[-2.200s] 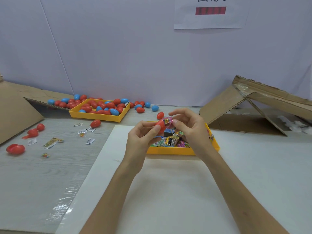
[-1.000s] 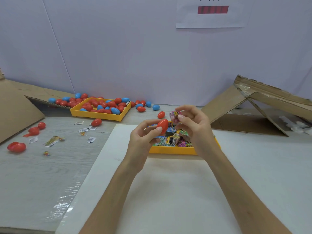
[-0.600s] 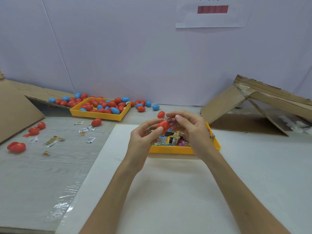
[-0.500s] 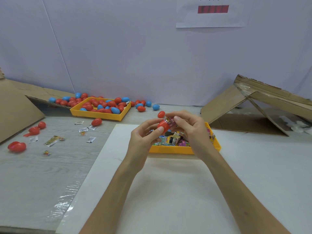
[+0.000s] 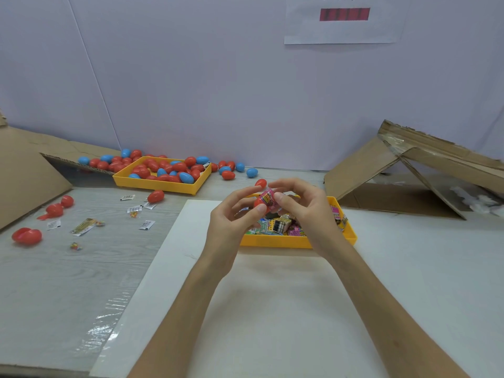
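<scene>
- The pink packet [image 5: 268,198], earlier apart, now meets the red egg half [image 5: 257,205].
- The left hand [image 5: 231,222] grips the red egg half, likely light and slippery; the right hand [image 5: 305,211], at 3 o'clock, pinches the soft packet.

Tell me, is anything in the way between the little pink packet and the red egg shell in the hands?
Nothing visible is. The right hand pinches the pink packet right against the red egg shell, which the left hand holds above the yellow tray.
</scene>
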Tool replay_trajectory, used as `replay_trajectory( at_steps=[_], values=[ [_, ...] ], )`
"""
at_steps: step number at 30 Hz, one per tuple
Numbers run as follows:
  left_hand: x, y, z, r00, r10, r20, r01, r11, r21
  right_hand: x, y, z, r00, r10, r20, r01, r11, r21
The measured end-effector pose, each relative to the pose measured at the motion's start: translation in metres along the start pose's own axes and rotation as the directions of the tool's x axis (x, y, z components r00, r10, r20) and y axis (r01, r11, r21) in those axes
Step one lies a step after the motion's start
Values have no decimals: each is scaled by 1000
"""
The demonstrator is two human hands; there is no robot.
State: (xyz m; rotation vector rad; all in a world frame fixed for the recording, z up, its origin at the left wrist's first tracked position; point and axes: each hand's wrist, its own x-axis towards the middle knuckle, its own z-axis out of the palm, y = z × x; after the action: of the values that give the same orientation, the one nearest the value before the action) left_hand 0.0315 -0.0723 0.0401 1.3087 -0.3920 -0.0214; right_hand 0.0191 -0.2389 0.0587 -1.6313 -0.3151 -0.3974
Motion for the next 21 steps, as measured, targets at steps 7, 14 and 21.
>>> replay_trajectory(
  at_steps=[7, 14, 21],
  values=[
    [2, -1, 0, 999, 11, -47, -10, 1000, 26, 1, 3, 0, 998, 54, 33, -54, 999, 5],
    [4, -4, -2, 998, 6, -61, -4, 1000, 25, -1, 0, 1, 998, 35, 59, -36, 999, 22],
    [6, -7, -3, 997, 20, -79, -15, 998, 67, -1, 0, 2, 1000, 24, 20, -24, 1000, 1]
  ],
)
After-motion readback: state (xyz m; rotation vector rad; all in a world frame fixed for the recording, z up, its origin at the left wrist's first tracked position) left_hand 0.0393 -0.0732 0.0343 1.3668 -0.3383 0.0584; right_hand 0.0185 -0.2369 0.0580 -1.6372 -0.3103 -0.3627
